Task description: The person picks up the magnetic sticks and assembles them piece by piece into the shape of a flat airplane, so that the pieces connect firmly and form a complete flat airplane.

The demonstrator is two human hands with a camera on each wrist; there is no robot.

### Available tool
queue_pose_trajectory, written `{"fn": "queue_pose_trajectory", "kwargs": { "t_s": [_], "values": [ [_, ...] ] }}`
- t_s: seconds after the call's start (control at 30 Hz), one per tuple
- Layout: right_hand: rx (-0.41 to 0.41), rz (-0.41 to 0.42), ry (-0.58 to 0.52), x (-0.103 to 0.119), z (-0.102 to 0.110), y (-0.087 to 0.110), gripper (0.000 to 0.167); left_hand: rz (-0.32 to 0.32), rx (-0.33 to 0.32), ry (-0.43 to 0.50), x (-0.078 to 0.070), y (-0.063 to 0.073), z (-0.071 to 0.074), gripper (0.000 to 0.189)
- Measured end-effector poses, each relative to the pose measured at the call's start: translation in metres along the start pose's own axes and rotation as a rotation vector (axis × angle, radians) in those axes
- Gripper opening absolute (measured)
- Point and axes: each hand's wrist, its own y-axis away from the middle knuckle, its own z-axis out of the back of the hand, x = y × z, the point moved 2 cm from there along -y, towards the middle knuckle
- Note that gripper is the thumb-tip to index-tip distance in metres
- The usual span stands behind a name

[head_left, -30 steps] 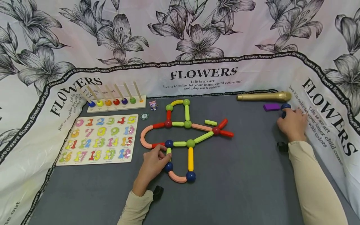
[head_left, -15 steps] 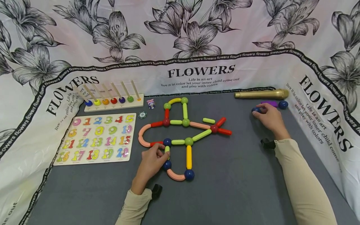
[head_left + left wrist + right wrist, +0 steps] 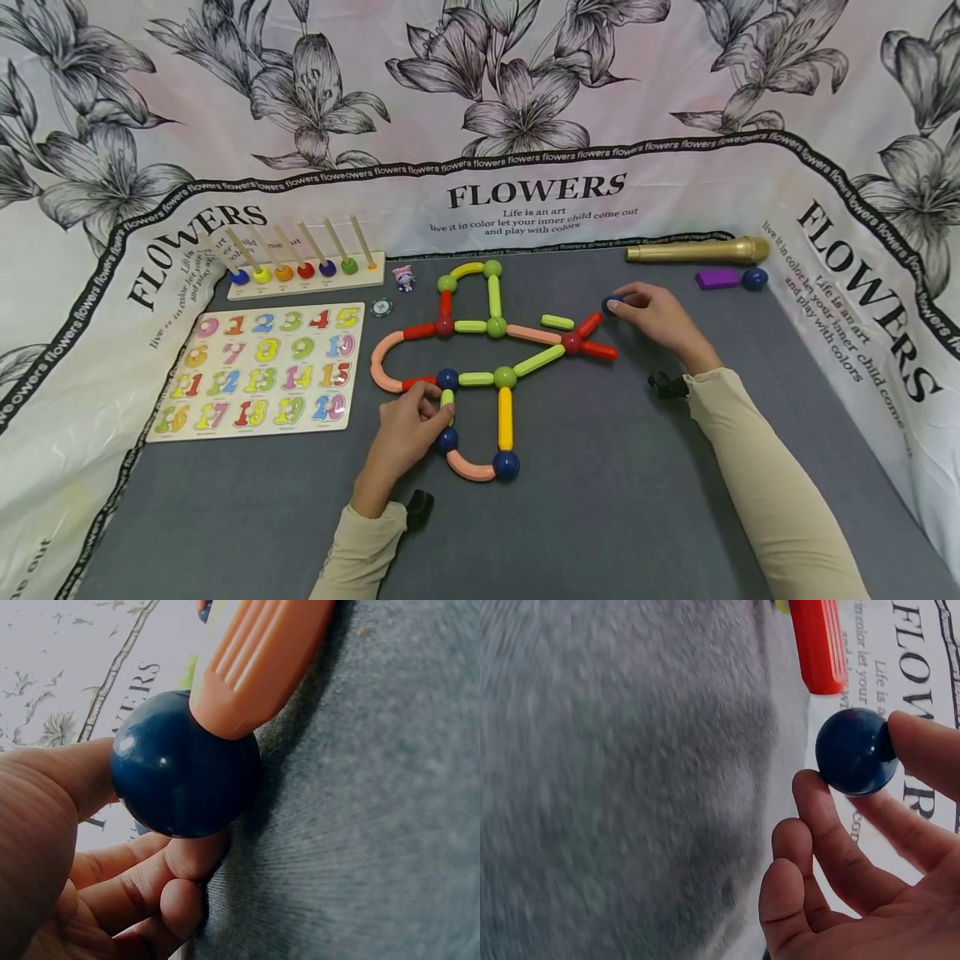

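Note:
On the table lies a flat figure of magnetic sticks and balls, with a round red ball (image 3: pixel 572 342) at its right tip and two short red sticks (image 3: pixel 600 351) fanning out from it. My left hand (image 3: pixel 405 429) pinches the short green stick (image 3: pixel 447 399) on the figure's near side. Just below that hand's fingertips is a blue ball (image 3: pixel 184 765), joined to a curved peach stick (image 3: pixel 259 667). My right hand (image 3: pixel 663 321) holds another blue ball (image 3: pixel 855 752) between thumb and fingers, close to the upper red stick's end (image 3: pixel 819 652); a narrow gap separates them in the right wrist view.
A loose green stick (image 3: pixel 557 322) lies above the figure. To the right are a purple block (image 3: pixel 717 279), a spare blue ball (image 3: pixel 754 278) and a gold microphone (image 3: pixel 697 251). A number board (image 3: pixel 255 367), peg stand (image 3: pixel 307 283), figurine (image 3: pixel 404 277) and chip (image 3: pixel 381 307) stand left.
My right hand has carried a blue ball leftward from beside the purple block to the red sticks, leaving another blue ball behind. My left hand keeps its place on the figure.

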Motion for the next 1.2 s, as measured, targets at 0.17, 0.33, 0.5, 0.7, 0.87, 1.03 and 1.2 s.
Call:
{"fn": "queue_pose_trajectory", "kwargs": {
  "t_s": [0.17, 0.33, 0.5, 0.7, 0.87, 1.03, 1.2],
  "values": [
    [0.016, -0.005, 0.026, 0.002, -0.006, -0.002, 0.051, -0.004, -0.002, 0.009, 0.0, 0.001, -0.001, 0.032],
    [0.019, -0.003, 0.032, 0.003, -0.008, -0.002, 0.052, 0.004, -0.001, 0.001, 0.0, 0.0, -0.001, 0.031],
    [0.001, 0.021, 0.011, 0.001, -0.002, -0.002, 0.051, 0.017, 0.001, -0.005, 0.0, -0.001, -0.002, 0.031],
    [-0.073, 0.044, 0.007, -0.009, 0.018, -0.001, 0.05, 0.022, 0.002, -0.009, -0.001, -0.001, -0.002, 0.032],
    [-0.221, 0.055, 0.069, -0.028, 0.048, -0.004, 0.049, -0.003, -0.01, 0.007, -0.001, -0.001, -0.002, 0.031],
    [-0.338, 0.027, 0.184, -0.056, 0.08, -0.007, 0.053, -0.01, -0.02, 0.02, 0.0, 0.0, -0.002, 0.029],
    [-0.316, -0.051, 0.287, -0.082, 0.098, 0.001, 0.062, -0.021, -0.023, 0.018, 0.0, 0.0, -0.001, 0.029]
  ]
}}
